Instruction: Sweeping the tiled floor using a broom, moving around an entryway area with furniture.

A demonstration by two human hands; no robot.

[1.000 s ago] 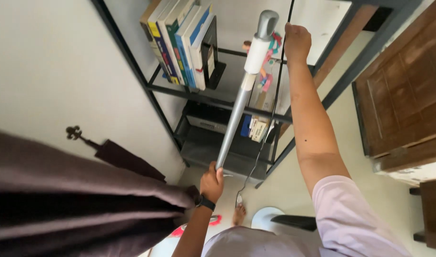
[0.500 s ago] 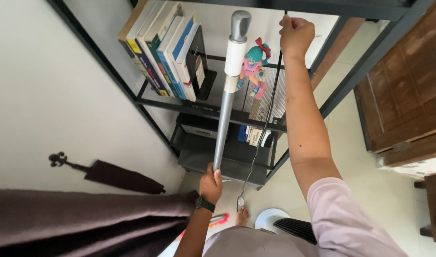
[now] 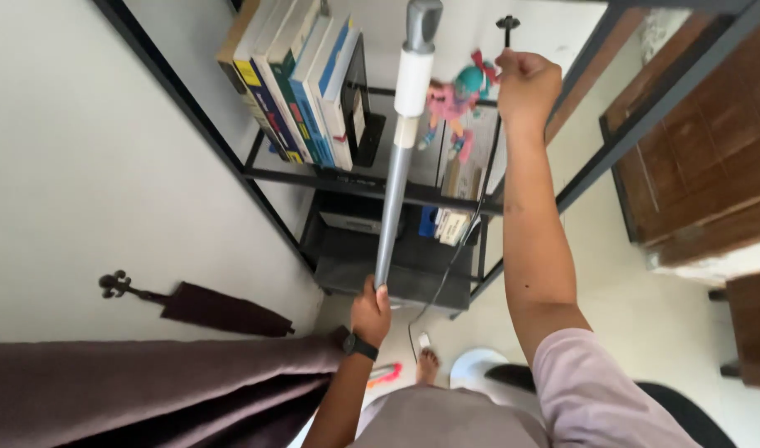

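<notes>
Against a black metal shelf, the left hand clamps a gray pole rising upright from its fingers, while the right hand grips a thin cord.

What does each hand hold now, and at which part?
The left hand grips the grey pole at its lower end. The right hand is closed around the thin black cord near its top.

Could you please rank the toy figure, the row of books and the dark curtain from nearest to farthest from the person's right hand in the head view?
From the right hand:
1. Toy figure, just left of it on the shelf.
2. Row of books, further left on the same shelf.
3. Dark curtain, far down at lower left.
</notes>
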